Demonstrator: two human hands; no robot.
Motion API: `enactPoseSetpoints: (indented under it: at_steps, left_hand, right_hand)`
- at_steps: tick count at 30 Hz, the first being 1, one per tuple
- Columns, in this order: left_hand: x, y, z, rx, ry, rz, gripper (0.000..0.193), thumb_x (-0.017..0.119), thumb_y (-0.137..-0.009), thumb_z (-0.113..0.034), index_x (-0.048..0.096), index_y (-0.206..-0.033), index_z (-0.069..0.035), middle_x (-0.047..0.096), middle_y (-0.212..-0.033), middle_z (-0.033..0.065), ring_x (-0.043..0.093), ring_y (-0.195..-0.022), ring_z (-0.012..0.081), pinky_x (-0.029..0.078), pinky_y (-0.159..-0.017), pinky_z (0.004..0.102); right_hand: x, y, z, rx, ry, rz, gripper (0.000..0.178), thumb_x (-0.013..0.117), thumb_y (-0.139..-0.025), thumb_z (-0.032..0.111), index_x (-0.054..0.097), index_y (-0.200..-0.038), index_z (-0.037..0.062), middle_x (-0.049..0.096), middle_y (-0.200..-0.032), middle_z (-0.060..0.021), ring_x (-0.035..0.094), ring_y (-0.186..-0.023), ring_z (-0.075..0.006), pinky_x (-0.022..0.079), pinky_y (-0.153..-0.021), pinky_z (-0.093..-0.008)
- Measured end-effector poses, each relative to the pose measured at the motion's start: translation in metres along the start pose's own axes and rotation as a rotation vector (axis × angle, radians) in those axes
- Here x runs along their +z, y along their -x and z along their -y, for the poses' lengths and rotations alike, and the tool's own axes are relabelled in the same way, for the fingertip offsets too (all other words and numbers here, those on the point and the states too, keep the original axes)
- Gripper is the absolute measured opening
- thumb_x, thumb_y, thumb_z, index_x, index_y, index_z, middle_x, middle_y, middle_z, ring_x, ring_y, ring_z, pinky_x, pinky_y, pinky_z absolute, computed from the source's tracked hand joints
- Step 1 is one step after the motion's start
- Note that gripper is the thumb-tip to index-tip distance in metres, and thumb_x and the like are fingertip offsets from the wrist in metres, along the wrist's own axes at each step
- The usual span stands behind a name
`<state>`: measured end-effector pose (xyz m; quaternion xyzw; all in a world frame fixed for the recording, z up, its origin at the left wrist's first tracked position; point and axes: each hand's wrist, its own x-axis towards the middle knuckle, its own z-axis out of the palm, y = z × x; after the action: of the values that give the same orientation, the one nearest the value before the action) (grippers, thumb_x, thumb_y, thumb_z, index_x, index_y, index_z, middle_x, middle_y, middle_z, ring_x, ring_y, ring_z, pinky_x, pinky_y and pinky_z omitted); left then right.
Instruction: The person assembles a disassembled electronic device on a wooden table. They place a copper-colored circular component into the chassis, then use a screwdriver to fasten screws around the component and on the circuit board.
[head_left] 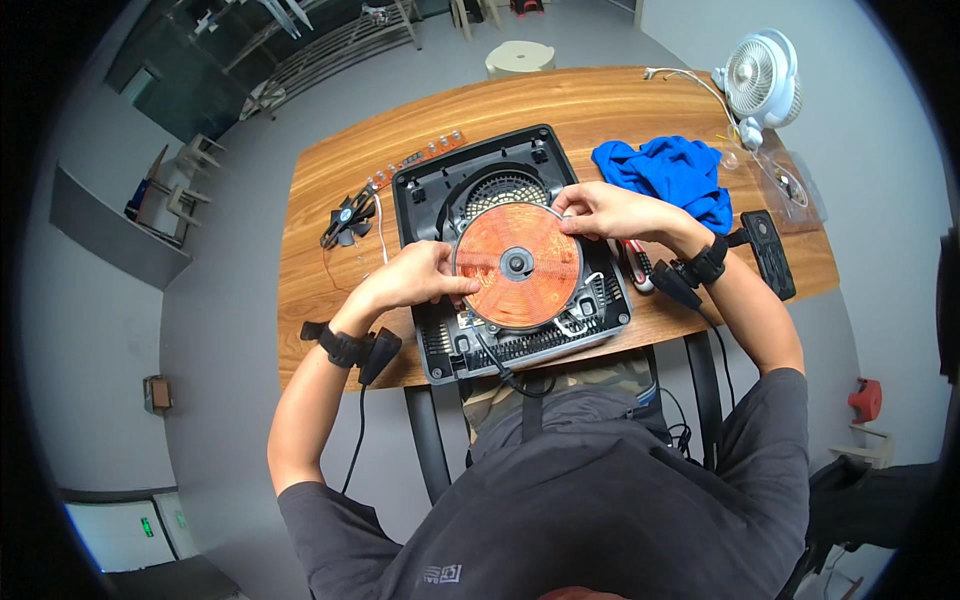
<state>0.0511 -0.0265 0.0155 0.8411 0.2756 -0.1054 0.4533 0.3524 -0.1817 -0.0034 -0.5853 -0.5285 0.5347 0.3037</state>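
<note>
A round copper induction coil [535, 295] with a dark centre hub lies over the open black cooker housing [430, 205], covering part of its inside. My left hand [425, 275] grips the coil's left rim between thumb and fingers. On the opposite side, my right hand [607, 211] pinches the upper right rim. Whether the coil rests on the housing or is slightly raised, I cannot tell. A round vent grille shows beyond the coil. White wires [572, 326] emerge by its lower right edge, and a black cord [495, 355] leaves the housing's near side.
Left of the housing sit a small black fan [348, 218] and an orange circuit board strip [425, 150]. To the right are a blue cloth [672, 175], a red-and-white handled tool [638, 268], a black rectangular device [767, 255], a clear tray [797, 195] and a white desk fan [760, 82].
</note>
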Motion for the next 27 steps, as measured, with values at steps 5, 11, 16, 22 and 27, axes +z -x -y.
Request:
enactPoseSetpoints:
  at_steps: [5,11,16,22,27]
  left_hand:
    - [0.003,0.006,0.006,-0.056,-0.050,-0.043,0.043,0.090,-0.087,-0.036,0.060,-0.077,-0.006,0.073,-0.070,0.0055,0.066,-0.063,0.0082,0.048,-0.053,0.0248]
    - [0.004,0.003,0.005,-0.079,-0.153,-0.053,0.045,0.090,-0.087,-0.040,0.063,-0.075,-0.006,0.073,-0.068,0.0040,0.065,-0.062,0.0082,0.049,-0.054,0.0267]
    - [0.004,0.003,0.009,-0.116,-0.175,-0.039,0.044,0.090,-0.086,-0.042,0.067,-0.080,-0.004,0.074,-0.069,0.0033,0.065,-0.061,0.0077,0.048,-0.053,0.0266]
    - [0.005,0.006,0.003,-0.173,-0.142,-0.040,0.040,0.090,-0.087,-0.037,0.070,-0.085,-0.003,0.074,-0.068,0.0022,0.065,-0.060,0.0071,0.047,-0.052,0.0253]
    - [0.005,0.005,0.002,-0.188,-0.135,-0.054,0.044,0.090,-0.086,-0.039,0.068,-0.077,-0.002,0.074,-0.065,0.0042,0.067,-0.058,0.0096,0.050,-0.052,0.0276]
  right_hand:
    - [0.003,-0.008,0.001,-0.146,0.364,-0.047,0.034,0.074,-0.100,0.017,0.065,-0.126,-0.0032,0.070,-0.104,-0.0080,0.062,-0.094,-0.0160,0.052,-0.084,-0.0326]
    - [0.006,-0.012,0.000,-0.089,0.297,-0.026,0.035,0.068,-0.101,0.013,0.064,-0.131,-0.0044,0.073,-0.106,-0.0123,0.068,-0.091,-0.0170,0.056,-0.082,-0.0331]
    - [0.006,-0.007,0.013,-0.049,0.340,0.024,0.043,0.053,-0.098,-0.001,0.059,-0.141,-0.0053,0.071,-0.093,-0.0122,0.068,-0.078,-0.0168,0.057,-0.073,-0.0329]
    - [0.009,-0.003,0.017,-0.111,0.447,-0.008,0.047,0.058,-0.091,-0.003,0.062,-0.137,-0.0058,0.068,-0.108,-0.0203,0.071,-0.087,-0.0279,0.057,-0.081,-0.0395]
    - [0.008,-0.002,0.009,-0.269,0.652,-0.131,0.047,0.060,-0.089,-0.003,0.065,-0.135,-0.0029,0.059,-0.123,-0.0191,0.060,-0.119,-0.0365,0.050,-0.102,-0.0423]
